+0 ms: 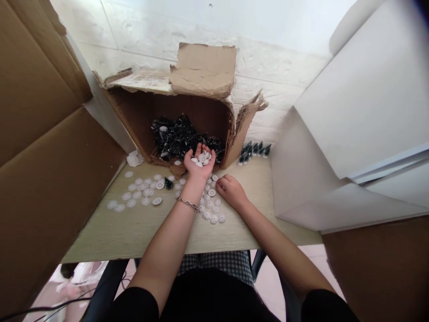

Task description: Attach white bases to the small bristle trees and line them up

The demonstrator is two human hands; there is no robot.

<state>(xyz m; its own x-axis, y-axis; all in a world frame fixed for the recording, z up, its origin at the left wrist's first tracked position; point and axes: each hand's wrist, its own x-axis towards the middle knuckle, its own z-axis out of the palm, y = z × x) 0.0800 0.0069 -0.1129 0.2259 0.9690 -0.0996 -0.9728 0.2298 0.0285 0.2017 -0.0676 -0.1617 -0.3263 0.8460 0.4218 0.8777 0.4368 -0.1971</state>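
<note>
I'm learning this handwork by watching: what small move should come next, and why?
Probably the right hand should settle the small round white disc with a grey ring flat on the pale wood-grained table. It lies right at the fingertips, though contact is unclear; other white discs lie flat nearby, and the cupped left hand is occupied, holding a pile of small white pieces.

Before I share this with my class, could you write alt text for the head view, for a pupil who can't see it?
A cupped left hand holds a pile of white discs before a cardboard box of small dark trees. The right hand is beside more discs scattered on a table.
</note>
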